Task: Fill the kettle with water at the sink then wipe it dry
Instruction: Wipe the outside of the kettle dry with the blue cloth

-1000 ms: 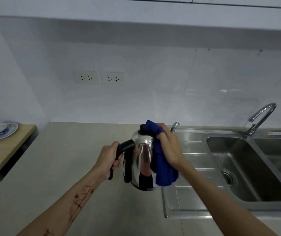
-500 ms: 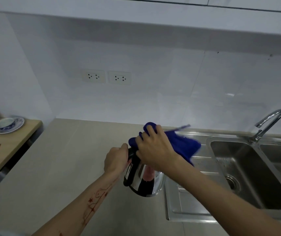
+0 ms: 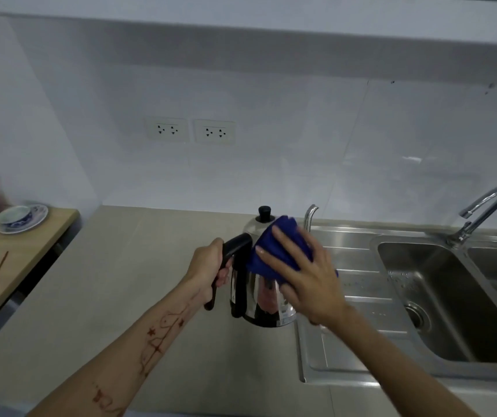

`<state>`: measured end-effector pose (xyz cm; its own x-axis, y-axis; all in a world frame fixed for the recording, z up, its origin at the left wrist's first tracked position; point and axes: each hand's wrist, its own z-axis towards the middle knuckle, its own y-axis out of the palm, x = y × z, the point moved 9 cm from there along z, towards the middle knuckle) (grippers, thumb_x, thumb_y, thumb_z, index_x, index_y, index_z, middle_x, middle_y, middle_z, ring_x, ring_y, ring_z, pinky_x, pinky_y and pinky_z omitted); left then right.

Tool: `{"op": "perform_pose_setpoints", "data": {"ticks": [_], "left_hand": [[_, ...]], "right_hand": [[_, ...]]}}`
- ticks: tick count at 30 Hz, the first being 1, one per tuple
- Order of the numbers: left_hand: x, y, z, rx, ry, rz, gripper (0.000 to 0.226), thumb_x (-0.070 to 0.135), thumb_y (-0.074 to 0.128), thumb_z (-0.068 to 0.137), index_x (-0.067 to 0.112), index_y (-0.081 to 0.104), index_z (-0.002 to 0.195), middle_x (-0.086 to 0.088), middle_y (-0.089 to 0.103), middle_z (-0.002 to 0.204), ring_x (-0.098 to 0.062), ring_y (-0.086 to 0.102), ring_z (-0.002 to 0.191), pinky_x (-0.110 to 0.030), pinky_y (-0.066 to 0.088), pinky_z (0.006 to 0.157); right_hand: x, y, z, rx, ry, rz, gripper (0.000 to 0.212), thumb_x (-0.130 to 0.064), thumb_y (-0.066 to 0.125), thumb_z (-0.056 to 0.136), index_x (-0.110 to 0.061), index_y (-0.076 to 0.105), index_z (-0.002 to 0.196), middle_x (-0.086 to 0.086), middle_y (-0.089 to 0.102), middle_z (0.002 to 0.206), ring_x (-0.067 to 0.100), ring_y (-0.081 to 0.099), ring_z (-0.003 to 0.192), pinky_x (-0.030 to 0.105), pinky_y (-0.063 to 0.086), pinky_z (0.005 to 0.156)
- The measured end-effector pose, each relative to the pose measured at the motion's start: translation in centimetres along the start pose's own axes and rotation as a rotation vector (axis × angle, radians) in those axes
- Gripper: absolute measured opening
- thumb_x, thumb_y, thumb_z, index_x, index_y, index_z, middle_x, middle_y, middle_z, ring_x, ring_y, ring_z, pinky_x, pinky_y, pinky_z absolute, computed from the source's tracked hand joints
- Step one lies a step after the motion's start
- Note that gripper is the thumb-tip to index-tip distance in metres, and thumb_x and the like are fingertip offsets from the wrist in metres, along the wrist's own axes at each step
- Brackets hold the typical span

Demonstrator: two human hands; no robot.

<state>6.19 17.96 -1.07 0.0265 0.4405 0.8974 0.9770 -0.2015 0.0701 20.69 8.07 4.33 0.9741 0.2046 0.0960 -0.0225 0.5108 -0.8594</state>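
Gripping the black handle, the left hand (image 3: 208,266) holds the steel kettle (image 3: 263,299) upright above the bench (image 3: 105,281). Just right of it, the right hand (image 3: 304,278) presses a blue cloth (image 3: 283,239) flat-fingered against the kettle's upper side.

The scene is dim and flat, with a cool bluish-grey cast over the white wall (image 3: 271,164). A broad shadow lies across the wall's upper part, just under the overhanging cabinet (image 3: 241,25). Soft glare patches sit on the wall above the sink (image 3: 439,296), and the steel kettle (image 3: 265,299) mirrors its surroundings. The right hand (image 3: 307,278) is slightly smeared by motion blur. Wide-angle distortion bends the counter (image 3: 120,296) edge and cabinet line toward the frame's borders. Detail is soft and somewhat grainy throughout.
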Motion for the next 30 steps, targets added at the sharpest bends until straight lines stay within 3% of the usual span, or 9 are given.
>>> {"op": "perform_pose_setpoints", "data": {"ticks": [5, 9, 13, 16, 18, 20, 23, 27, 30], "left_hand": [[3.3, 1.3, -0.1, -0.093, 0.026, -0.041, 0.035, 0.014, 0.035, 0.092, 0.012, 0.044, 0.058, 0.002, 0.041, 0.039, -0.009, 0.025, 0.028, -0.017, 0.02, 0.032], [5.0, 1.5, -0.1, -0.129, 0.066, -0.007, 0.038, 0.014, 0.035, 0.092, 0.011, 0.044, 0.055, 0.002, 0.038, 0.038, -0.009, 0.024, 0.027, -0.016, 0.02, 0.031], [5.1, 1.4, -0.1, -0.129, 0.098, 0.069, 0.041, 0.017, 0.034, 0.093, 0.011, 0.045, 0.054, 0.001, 0.037, 0.04, -0.01, 0.025, 0.029, -0.02, 0.022, 0.032], [5.4, 0.6, 0.1, -0.086, 0.115, 0.058, 0.039, 0.016, 0.034, 0.092, 0.01, 0.045, 0.055, 0.0, 0.037, 0.04, -0.01, 0.025, 0.029, -0.02, 0.024, 0.032], [6.0, 0.1, 0.1, -0.072, 0.125, 0.046, 0.038, 0.014, 0.034, 0.091, 0.011, 0.044, 0.055, 0.001, 0.037, 0.04, -0.009, 0.025, 0.029, -0.02, 0.023, 0.033], [6.6, 0.2, 0.1, -0.086, 0.14, 0.093, 0.036, 0.015, 0.035, 0.089, 0.01, 0.043, 0.054, 0.001, 0.036, 0.04, -0.01, 0.024, 0.029, -0.021, 0.023, 0.034], [7.0, 1.1, -0.1, -0.136, 0.134, 0.129, 0.035, 0.015, 0.035, 0.09, 0.01, 0.043, 0.056, 0.002, 0.038, 0.039, -0.009, 0.024, 0.029, -0.021, 0.022, 0.034], [7.1, 1.3, 0.2, -0.195, 0.099, 0.095, 0.037, 0.016, 0.034, 0.091, 0.012, 0.04, 0.055, 0.004, 0.036, 0.038, -0.009, 0.022, 0.028, -0.02, 0.019, 0.034], [7.2, 0.8, 0.5, -0.215, 0.097, 0.13, 0.043, 0.016, 0.031, 0.092, 0.013, 0.039, 0.05, 0.003, 0.031, 0.036, -0.01, 0.02, 0.028, -0.023, 0.021, 0.036]], "right_hand": [[-0.5, -3.4, 4.3, 0.142, 0.142, 0.096, 0.062, -0.038, 0.054, 0.08, -0.033, 0.047, 0.141, 0.002, 0.032, 0.157, 0.042, 0.021, 0.143, 0.055, 0.03, 0.1], [-3.2, -1.7, 1.3, 0.194, -0.128, -0.157, 0.055, -0.043, 0.059, 0.083, -0.034, 0.052, 0.137, -0.003, 0.041, 0.152, 0.04, 0.023, 0.144, 0.054, 0.031, 0.101], [-5.3, 5.2, -3.6, -0.038, -0.452, -0.447, 0.071, -0.043, 0.072, 0.074, -0.037, 0.045, 0.139, -0.008, 0.041, 0.148, 0.037, -0.001, 0.149, 0.054, 0.012, 0.112], [-5.2, 5.2, -5.0, -0.032, -0.679, -0.499, 0.079, -0.024, 0.082, 0.067, -0.039, 0.048, 0.136, -0.016, 0.051, 0.142, 0.038, 0.002, 0.149, 0.047, 0.018, 0.112], [-4.3, 1.5, -3.5, 0.132, -0.632, -0.367, 0.068, -0.016, 0.072, 0.079, -0.037, 0.045, 0.138, -0.014, 0.049, 0.142, 0.033, 0.025, 0.143, 0.044, 0.026, 0.107], [-1.5, -3.9, 0.4, 0.34, -0.347, -0.122, 0.053, -0.016, 0.063, 0.09, -0.034, 0.049, 0.137, -0.007, 0.048, 0.145, 0.032, 0.037, 0.137, 0.046, 0.037, 0.098], [1.4, -7.5, 6.0, 0.344, -0.052, 0.144, 0.048, -0.022, 0.058, 0.088, -0.03, 0.052, 0.134, 0.001, 0.051, 0.144, 0.035, 0.034, 0.137, 0.051, 0.034, 0.103], [-1.6, -6.2, 5.0, 0.357, -0.148, 0.093, 0.047, -0.025, 0.059, 0.083, -0.029, 0.057, 0.129, -0.003, 0.057, 0.138, 0.037, 0.034, 0.137, 0.05, 0.032, 0.097], [-5.4, -0.4, -0.6, 0.264, -0.369, -0.134, 0.05, -0.026, 0.069, 0.082, -0.035, 0.055, 0.129, -0.011, 0.058, 0.136, 0.033, 0.029, 0.141, 0.049, 0.029, 0.101]]}}
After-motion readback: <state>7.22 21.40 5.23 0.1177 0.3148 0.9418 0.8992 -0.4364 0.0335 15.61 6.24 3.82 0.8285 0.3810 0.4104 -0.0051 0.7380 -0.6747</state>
